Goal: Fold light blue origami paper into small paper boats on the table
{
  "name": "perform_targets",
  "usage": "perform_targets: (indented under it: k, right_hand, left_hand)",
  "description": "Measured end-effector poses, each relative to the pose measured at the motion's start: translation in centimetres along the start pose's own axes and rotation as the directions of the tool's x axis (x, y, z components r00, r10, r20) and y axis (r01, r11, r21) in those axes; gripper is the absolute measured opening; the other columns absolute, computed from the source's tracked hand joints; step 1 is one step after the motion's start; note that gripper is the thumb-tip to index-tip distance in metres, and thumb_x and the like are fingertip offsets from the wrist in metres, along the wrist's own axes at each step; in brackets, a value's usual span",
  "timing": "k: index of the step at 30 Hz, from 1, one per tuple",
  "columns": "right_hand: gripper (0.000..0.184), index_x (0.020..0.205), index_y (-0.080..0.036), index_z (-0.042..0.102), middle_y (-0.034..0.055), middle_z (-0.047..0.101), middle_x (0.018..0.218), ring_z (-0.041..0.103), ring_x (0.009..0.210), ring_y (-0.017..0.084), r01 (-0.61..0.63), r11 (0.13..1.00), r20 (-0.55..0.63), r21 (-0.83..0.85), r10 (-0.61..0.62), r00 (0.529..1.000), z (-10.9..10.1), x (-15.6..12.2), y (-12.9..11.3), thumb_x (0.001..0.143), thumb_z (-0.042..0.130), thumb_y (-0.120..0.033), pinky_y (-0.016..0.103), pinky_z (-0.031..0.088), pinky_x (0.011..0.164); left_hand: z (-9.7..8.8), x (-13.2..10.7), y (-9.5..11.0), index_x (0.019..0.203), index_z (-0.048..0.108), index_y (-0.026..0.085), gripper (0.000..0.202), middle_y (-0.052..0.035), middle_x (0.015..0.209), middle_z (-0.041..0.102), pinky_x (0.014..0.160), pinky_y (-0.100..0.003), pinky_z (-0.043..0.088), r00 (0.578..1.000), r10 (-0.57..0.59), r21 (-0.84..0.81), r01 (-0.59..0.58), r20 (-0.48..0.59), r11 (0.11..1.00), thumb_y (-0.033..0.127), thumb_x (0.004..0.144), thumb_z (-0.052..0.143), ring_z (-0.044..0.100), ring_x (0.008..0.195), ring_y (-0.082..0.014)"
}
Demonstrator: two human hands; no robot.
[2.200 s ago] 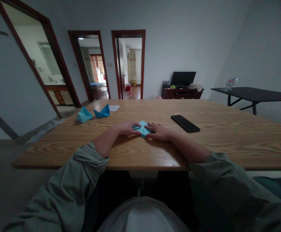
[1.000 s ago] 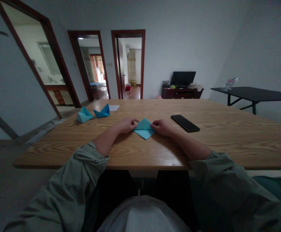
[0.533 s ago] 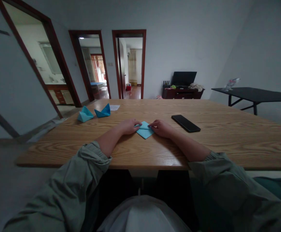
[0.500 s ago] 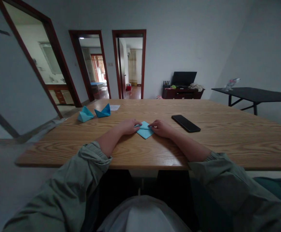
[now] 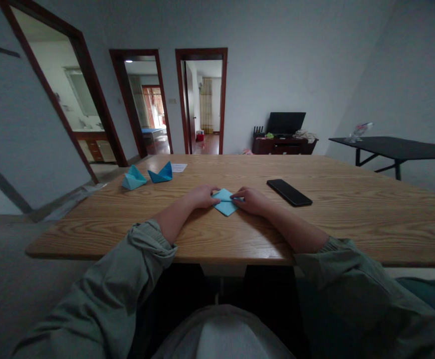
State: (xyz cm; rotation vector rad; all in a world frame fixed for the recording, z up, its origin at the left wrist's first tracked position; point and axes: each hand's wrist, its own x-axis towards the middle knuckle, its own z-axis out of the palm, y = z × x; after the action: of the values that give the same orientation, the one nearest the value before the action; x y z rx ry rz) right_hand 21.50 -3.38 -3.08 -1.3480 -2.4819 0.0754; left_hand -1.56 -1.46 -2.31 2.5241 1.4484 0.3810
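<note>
Both forearms reach forward from pushed-up grey-green sleeves (image 5: 352, 284) and rest low over the oak-veneer table (image 5: 352, 224), angling inward so that the hands nearly meet near the middle of the tabletop. The left hand (image 5: 202, 196) lies palm down with its fingers close together and extended, the fingertips (image 5: 213, 191) at the left corner of a folded blue paper (image 5: 225, 203). The right hand (image 5: 251, 201) is also palm down, slightly curled, with its fingertips (image 5: 237, 197) on the paper's upper right edge. Neither hand is spread wide, and from this view I cannot tell whether they pinch the paper or only press it. The paper lies flat on the table between the hands, a light blue triangle with its point toward the person and a straight fold running across its upper part. Two finished blue paper boats (image 5: 133, 179) (image 5: 160, 173) sit well to the left, beyond the left hand, and a black smartphone (image 5: 289, 192) lies just beyond the right hand.
</note>
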Motion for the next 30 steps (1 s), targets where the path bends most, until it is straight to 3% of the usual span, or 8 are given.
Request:
perform_targets:
  k: [9,14,17,20,23,25,27,30]
  right_hand:
    - [0.036,0.113,-0.025,0.067,0.0087,0.062,0.107,0.06,0.092,0.021,0.041,0.998,-0.013,-0.045,-0.042,0.999,0.3,0.2,0.1,0.085,0.048,-0.037,0.029,0.042,0.086]
    - [0.038,0.119,-0.026,0.063,0.0088,0.061,0.109,0.059,0.095,0.022,0.006,0.997,-0.055,-0.071,-0.01,0.998,0.3,0.2,-0.7,0.085,0.048,-0.035,0.03,0.041,0.088]
    - [0.045,0.127,-0.023,0.055,0.0101,0.059,0.116,0.057,0.102,0.023,-0.01,0.998,-0.097,-0.061,0.004,0.995,0.3,0.2,-1.2,0.084,0.051,-0.034,0.032,0.039,0.092]
    - [0.062,0.139,-0.018,0.039,0.0126,0.057,0.123,0.055,0.108,0.025,-0.011,0.999,-0.111,0.046,0.016,0.994,0.3,0.2,-1.4,0.082,0.052,-0.036,0.033,0.039,0.094]
    - [0.068,0.142,-0.015,0.033,0.0128,0.051,0.131,0.049,0.117,0.025,-0.002,0.976,-0.141,0.22,0.034,0.989,0.1,0.2,-1.3,0.081,0.054,-0.036,0.036,0.036,0.099]
    - [0.064,0.138,-0.017,0.04,0.0103,0.05,0.134,0.047,0.121,0.026,0.043,0.925,-0.184,0.378,0.03,0.982,-0.1,0.2,-1.3,0.079,0.056,-0.037,0.037,0.034,0.102]
    - [0.056,0.13,-0.019,0.048,0.0073,0.053,0.131,0.047,0.12,0.025,0.095,0.801,-0.22,0.591,0.047,0.974,-0.4,0.4,-1.4,0.078,0.056,-0.039,0.039,0.034,0.101]
    - [0.045,0.117,-0.02,0.058,0.0047,0.062,0.118,0.055,0.11,0.024,0.092,0.442,-0.182,0.892,0.166,0.969,-0.6,0.8,-1.5,0.08,0.05,-0.044,0.04,0.041,0.095]
  left_hand:
    - [-0.2,0.9,-0.1,0.135,0.038,0.016,0.087,-0.0132,0.116,0.062,0.08,-0.031,0.047,0.979,-0.189,-0.173,0.2,0.078,0.964,0.042,0.061,0.075,0.061,0.096,-0.0244]
    - [0.1,1.4,-0.4,0.13,0.045,0.013,0.074,-0.0151,0.122,0.058,0.081,-0.033,0.048,0.974,-0.227,-0.34,0.214,0.004,0.916,0.042,0.067,0.07,0.06,0.1,-0.0264]
    - [0.2,1.6,0.2,0.128,0.047,0.013,0.063,-0.0131,0.12,0.058,0.083,-0.031,0.048,0.977,-0.192,-0.49,0.124,-0.091,0.863,0.036,0.073,0.066,0.059,0.101,-0.0229]
    - [0.2,1.5,1.6,0.127,0.048,0.012,0.063,-0.0125,0.123,0.057,0.09,-0.032,0.045,0.973,-0.093,-0.53,-0.035,-0.213,0.847,0.036,0.072,0.067,0.056,0.105,-0.0224]
    - [0.4,1.4,3.4,0.138,0.033,0.012,0.076,-0.0153,0.13,0.051,0.096,-0.035,0.041,0.956,0.005,-0.595,-0.188,-0.295,0.782,0.034,0.073,0.067,0.052,0.113,-0.0236]
    - [0.5,1.4,4.4,0.145,0.015,0.015,0.081,-0.0181,0.137,0.044,0.098,-0.037,0.04,0.946,0.076,-0.669,-0.278,-0.315,0.689,0.035,0.08,0.06,0.046,0.122,-0.0246]
    - [0.6,1.3,5.0,0.146,0.009,0.015,0.073,-0.0187,0.142,0.036,0.101,-0.04,0.036,0.932,0.143,-0.683,-0.344,-0.334,0.645,0.037,0.088,0.048,0.038,0.129,-0.0246]
    - [0.5,1.1,5.2,0.142,0.03,0.016,0.06,-0.0135,0.146,0.031,0.109,-0.042,0.024,0.898,0.234,-0.501,-0.408,-0.373,0.763,0.044,0.09,0.042,0.028,0.135,-0.0255]
